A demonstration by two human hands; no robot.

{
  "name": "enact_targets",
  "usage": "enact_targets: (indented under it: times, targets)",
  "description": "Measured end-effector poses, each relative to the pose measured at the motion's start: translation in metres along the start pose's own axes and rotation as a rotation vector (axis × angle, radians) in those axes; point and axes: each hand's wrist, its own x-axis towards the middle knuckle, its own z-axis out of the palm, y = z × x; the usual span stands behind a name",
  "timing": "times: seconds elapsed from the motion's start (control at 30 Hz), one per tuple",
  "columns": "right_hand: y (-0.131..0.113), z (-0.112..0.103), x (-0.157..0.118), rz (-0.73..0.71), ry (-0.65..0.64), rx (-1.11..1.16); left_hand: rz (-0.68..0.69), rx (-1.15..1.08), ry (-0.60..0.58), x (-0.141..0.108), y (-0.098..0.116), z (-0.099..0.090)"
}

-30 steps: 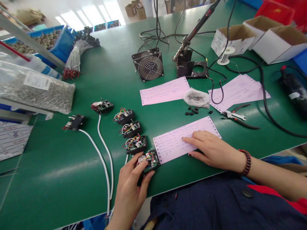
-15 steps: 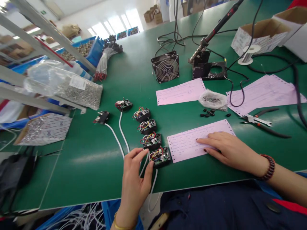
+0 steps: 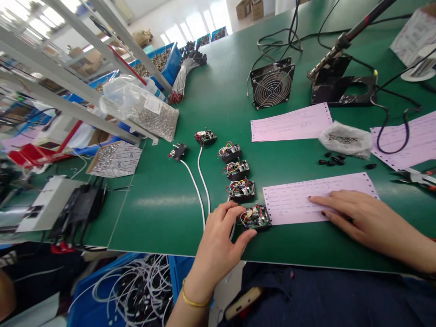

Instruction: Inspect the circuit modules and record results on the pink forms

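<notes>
My left hand point(image 3: 223, 236) pinches the near left edge of the closest circuit module point(image 3: 256, 217), an open black case with a green board and coloured wires. Behind it, three similar modules point(image 3: 241, 189) form a column. A white cable passes under my left fingers. My right hand point(image 3: 364, 218) lies on a pink printed sheet point(image 3: 282, 200), its fingers spread and holding nothing, with the index fingertip on the print. Further left are another module point(image 3: 205, 136) and a black plug piece point(image 3: 178, 151), each with a white cable.
A black fan point(image 3: 272, 85) and a soldering iron stand point(image 3: 344, 86) are at the back. Nearer are a second pink sheet point(image 3: 289, 123), a small bag point(image 3: 345, 138), small black parts and pliers point(image 3: 418, 178). Shelving posts, a parts bag point(image 3: 156, 116) and blue bins line the left.
The view has swung left, so everything sits further right in it. The nearest module, at my left hand, now lies a little apart from the one behind it. My right hand remains on the sheet.
</notes>
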Motion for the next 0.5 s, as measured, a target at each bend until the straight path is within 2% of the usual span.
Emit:
enact_targets:
  times: [0.13,0.23,0.4,0.5]
  targets:
    - [0.001,-0.002,0.000,0.015,-0.007,0.001,0.021,-0.105,-0.026,-0.007,0.000,0.012]
    - [0.000,-0.004,0.001,0.025,-0.021,-0.002,0.033,-0.151,-0.004,-0.008,-0.001,0.019]
    - [-0.002,-0.006,0.001,0.040,-0.045,0.009,0.182,-0.110,0.192,-0.010,-0.002,0.025]
    - [-0.002,-0.006,0.001,0.049,-0.057,0.012,0.208,-0.135,0.254,-0.013,-0.003,0.026]
